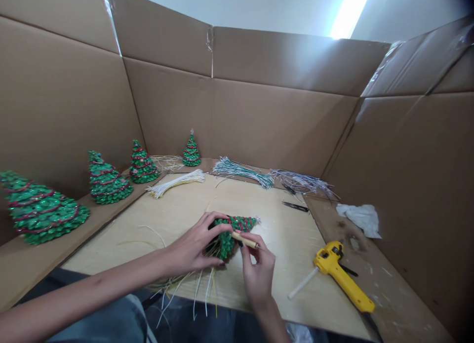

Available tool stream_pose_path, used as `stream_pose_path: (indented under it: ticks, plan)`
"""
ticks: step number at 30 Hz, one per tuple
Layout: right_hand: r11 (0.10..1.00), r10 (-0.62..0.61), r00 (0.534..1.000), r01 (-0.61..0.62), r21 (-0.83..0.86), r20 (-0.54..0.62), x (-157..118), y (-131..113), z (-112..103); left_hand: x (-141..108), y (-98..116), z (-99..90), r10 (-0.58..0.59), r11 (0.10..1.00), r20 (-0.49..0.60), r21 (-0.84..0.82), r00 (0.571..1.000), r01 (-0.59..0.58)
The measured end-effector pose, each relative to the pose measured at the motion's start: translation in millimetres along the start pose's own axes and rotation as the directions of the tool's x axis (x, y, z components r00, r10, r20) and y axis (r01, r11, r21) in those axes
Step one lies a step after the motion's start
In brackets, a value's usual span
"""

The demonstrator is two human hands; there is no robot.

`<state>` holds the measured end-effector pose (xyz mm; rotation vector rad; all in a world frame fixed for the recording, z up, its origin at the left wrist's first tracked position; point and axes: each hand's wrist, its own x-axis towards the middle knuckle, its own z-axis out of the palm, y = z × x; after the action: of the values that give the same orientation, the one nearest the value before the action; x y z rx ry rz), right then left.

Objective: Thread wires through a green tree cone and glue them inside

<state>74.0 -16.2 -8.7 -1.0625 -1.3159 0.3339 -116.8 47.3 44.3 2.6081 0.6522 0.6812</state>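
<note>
Now the left hand (195, 245) clasps a green-and-red conical tree (243, 224) by its left end. The right hand (259, 270) pinches a slim tan rod (245, 240).

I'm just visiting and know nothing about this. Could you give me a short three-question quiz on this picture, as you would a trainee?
1. Besides the held tree, how many other green trees are in view?
2. What is in the person's right grip? (a) black snips (b) a pale-handled tool (c) a white cloth
3. True or false: the yellow glue gun lies to the left of the held tree.

Key: 1. Four. 2. b. 3. False: the glue gun lies to its right.
</note>
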Motion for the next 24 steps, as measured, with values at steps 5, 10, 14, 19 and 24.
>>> stream_pose_path:
  ticks: [5,10,14,19,24]
  plan:
    - [0.993,0.114,0.977,-0.110,0.033,-0.179,-1.8,4.5,-1.5,5.6,7.8,-8.2,-0.031,0.998,0.058,0.063,0.998,0.027]
    - [0.990,0.144,0.967,-0.141,0.028,-0.210,-2.4,5.6,-3.3,5.5,10.6,-11.0,-0.033,0.996,0.082,0.089,0.996,0.025]
    - [0.995,0.105,0.980,-0.103,0.016,-0.172,-2.2,2.0,-1.7,5.1,8.8,-10.0,-0.029,0.995,0.086,0.097,0.996,0.021]
    - [0.995,0.104,0.979,-0.100,0.027,-0.174,-2.2,0.9,-0.8,6.5,7.1,-10.1,-0.037,0.994,0.092,0.104,0.995,0.027]
    - [0.995,0.099,0.978,-0.092,0.043,-0.185,-1.5,0.7,-1.2,8.5,6.9,-10.6,-0.043,0.993,0.084,0.114,0.996,0.034]
